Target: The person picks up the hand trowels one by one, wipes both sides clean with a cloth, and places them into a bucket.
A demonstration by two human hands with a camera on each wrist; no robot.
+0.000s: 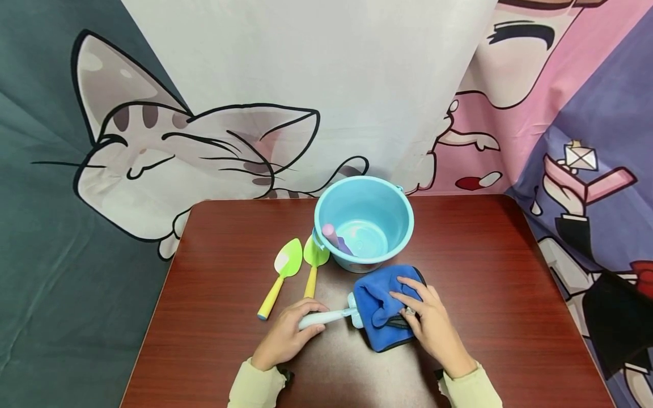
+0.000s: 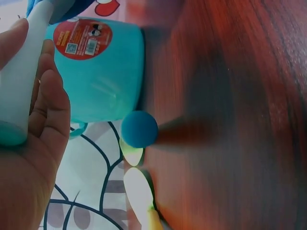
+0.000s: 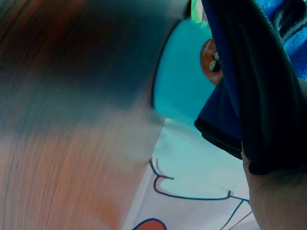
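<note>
Left hand (image 1: pixel 291 337) grips tool (image 1: pixel 323 318), fingers curled; right hand (image 1: pixel 436 328) grips cloth (image 1: pixel 374 292), fingers spread; bucket (image 1: pixel 364 262) near far edge of surface (image 1: pixel 474 255).

A dark reddish-brown wood-grain bench (image 1: pixel 484 266) with rounded far corners stands against a printed cloth backdrop (image 1: pixel 316 62); its left part is grey-teal (image 1: pixel 41 238), softly creased, beside a white section bearing a smiling cartoon cat (image 1: pixel 138 153); rightward come pink (image 1: pixel 581 73) and violet-blue (image 1: pixel 607 130) areas, the latter with a drawn envelope (image 1: pixel 580 157); pale glare (image 1: pixel 342 368) lies on the bench's near middle.
</note>
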